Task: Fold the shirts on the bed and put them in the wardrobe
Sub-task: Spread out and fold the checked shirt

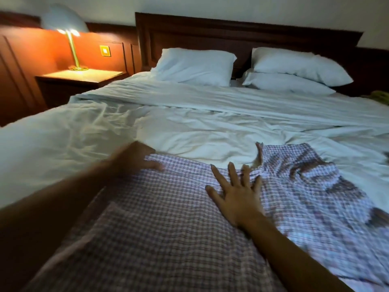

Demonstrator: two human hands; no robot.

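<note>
**Item 1. Checked shirt**: pink-and-white check, spread flat across the near part of the bed, on the white duvet. The section under and to the left of the right hand's fingers lies smooth. The section to the right of those fingers is rumpled, with darker folds and a raised bit of fabric just beyond the fingertips.

**Item 2. Right hand**: palm down on the shirt, near its middle. Fingers straight and spread, pressing flat on the cloth and gripping nothing.

**Item 3. Left hand**: at the far left corner of the shirt, where cloth meets duvet. Fingers lie over the shirt's edge and point toward the right hand. The hand is blurred; cannot tell whether it pinches the fabric or only rests on it.

**Item 4. Bedding:** wrinkled white duvet beyond both sets of fingers. One pillow stands well beyond the left fingers, and two stacked pillows well beyond the right fingers, all against a dark wooden headboard.

**Item 5. Bedside table**: far beyond and left of the left fingers, carrying a lit lamp with a brass stem. A square wall plate is set in the panelling beside the lamp.
</note>
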